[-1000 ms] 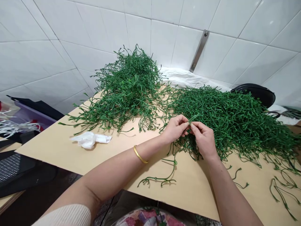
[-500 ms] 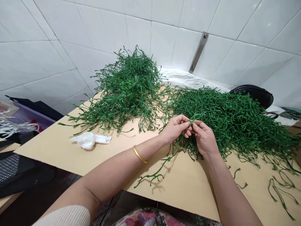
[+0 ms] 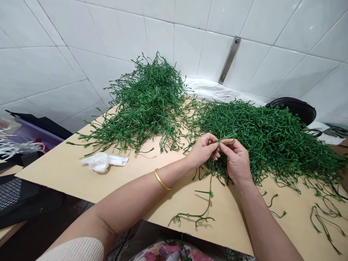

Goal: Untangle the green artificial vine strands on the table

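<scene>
My left hand (image 3: pixel 205 149) and my right hand (image 3: pixel 236 157) meet over the front of the right-hand pile, both pinching a green plastic plant stem (image 3: pixel 211 181). Its lower part hangs down between them, and the branched end reaches toward the table's front edge. More green strands poke out above the fingertips. Just how the pieces join between the fingers is hidden. Behind the hands spreads a wide pile of green stems (image 3: pixel 263 141). A taller, looser pile (image 3: pixel 146 98) stands to the left.
A crumpled white tissue (image 3: pixel 104 161) lies on the tan tabletop (image 3: pixel 62 168). Loose stems (image 3: pixel 323 221) are scattered at the right. Behind the piles are a black round case (image 3: pixel 295 108) and a white tiled wall (image 3: pixel 190 47). A purple bin (image 3: pixel 36 132) stands off the left edge.
The hanging stem has swung to the right, and its branched end now lies nearer the table's front edge. My fingertips have shifted slightly; both hands stay in nearly the same place.
</scene>
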